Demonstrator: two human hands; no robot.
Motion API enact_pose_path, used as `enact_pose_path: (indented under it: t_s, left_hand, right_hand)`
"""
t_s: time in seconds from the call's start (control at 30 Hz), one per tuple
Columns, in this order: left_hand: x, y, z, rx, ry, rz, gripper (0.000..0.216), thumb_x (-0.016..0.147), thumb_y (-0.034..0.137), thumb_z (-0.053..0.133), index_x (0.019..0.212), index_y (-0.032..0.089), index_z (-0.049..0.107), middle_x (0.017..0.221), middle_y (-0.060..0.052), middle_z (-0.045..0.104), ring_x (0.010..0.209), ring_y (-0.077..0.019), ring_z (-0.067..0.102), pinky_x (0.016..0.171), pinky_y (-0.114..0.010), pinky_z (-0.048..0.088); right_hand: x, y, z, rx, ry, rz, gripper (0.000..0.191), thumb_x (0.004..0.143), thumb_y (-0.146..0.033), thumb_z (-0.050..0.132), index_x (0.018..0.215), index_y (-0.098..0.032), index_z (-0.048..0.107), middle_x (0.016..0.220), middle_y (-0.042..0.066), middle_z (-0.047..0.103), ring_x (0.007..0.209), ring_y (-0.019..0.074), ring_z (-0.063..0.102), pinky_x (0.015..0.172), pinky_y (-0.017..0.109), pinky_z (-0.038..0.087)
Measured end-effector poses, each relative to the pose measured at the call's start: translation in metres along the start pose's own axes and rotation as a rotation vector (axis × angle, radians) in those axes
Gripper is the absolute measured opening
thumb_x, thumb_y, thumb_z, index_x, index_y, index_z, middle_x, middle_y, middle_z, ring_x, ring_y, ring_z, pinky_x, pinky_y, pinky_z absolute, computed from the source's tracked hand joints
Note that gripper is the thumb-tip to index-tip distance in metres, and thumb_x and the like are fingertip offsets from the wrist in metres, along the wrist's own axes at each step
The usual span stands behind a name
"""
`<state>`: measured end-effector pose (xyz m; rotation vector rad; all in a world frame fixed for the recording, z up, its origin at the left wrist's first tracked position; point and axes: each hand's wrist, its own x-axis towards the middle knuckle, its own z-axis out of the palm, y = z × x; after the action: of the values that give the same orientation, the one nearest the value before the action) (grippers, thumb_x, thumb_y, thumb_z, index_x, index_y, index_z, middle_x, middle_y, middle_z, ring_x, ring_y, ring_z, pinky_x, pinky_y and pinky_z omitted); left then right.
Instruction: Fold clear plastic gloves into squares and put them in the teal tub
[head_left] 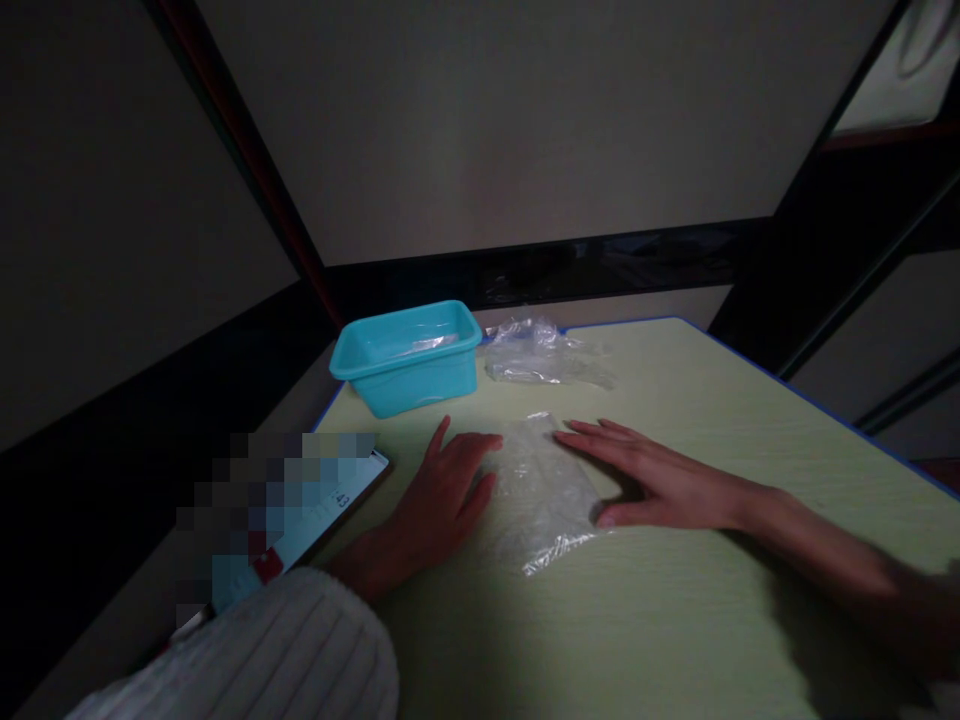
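Note:
A clear plastic bag (544, 490) lies flat on the pale yellow-green table, its lower edge glinting. At its left edge is my left hand (450, 490), fingers apart, the index fingertip touching or just over the plastic. My right hand (645, 475) rests along the bag's right edge with fingers stretched out and thumb spread, its tips at the plastic. Neither hand grips anything. Behind the bag sits a heap of crumpled clear plastic bags (536, 350). A turquoise plastic basket (420, 380) stands to its left, with some shiny clear plastic inside.
The table (675, 620) has a blue edge and narrows toward the wall behind. On its left side lies a flat, light-coloured object (330, 510) with printing, partly blurred out. A grey ribbed sleeve (300, 660) covers the lower left.

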<state>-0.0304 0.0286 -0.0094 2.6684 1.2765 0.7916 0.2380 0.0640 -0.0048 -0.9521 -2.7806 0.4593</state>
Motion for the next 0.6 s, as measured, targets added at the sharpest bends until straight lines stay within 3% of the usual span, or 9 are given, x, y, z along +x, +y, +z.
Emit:
enact_pose_path:
  t_s: [0.27,0.47,0.6]
  left_hand:
    - [-0.001,0.001,0.0,-0.036,-0.019,0.053,0.029,0.085,0.016,0.039,0.112,0.015,0.046,0.108,-0.009,0.062,0.105,-0.0192,0.055,0.11,-0.05,0.017]
    - [-0.003,0.006,-0.005,-0.127,-0.267,0.347,0.031,0.089,0.03,0.045,0.116,0.017,0.053,0.13,-0.013,0.051,0.124,-0.0221,0.041,0.11,-0.046,0.015]
    - [-0.003,0.007,-0.009,-0.082,-0.396,0.404,0.037,0.091,0.039,0.042,0.121,0.019,0.054,0.141,-0.014,0.038,0.132,-0.0247,0.03,0.109,-0.049,0.016]
  right_hand:
    - [-0.014,-0.012,-0.009,-0.104,-0.043,0.084,0.084,0.079,-0.06,0.048,0.141,-0.007,0.027,0.139,0.024,0.036,0.126,0.037,0.037,0.098,0.055,0.036]
    - [-0.015,-0.012,-0.009,-0.123,-0.014,0.059,0.081,0.08,-0.06,0.049,0.139,-0.007,0.03,0.136,0.025,0.04,0.123,0.0357,0.042,0.096,0.054,0.04]
    - [-0.014,-0.009,-0.007,-0.127,-0.002,0.024,0.081,0.08,-0.059,0.048,0.138,-0.004,0.031,0.137,0.025,0.039,0.125,0.0356,0.039,0.097,0.054,0.038]
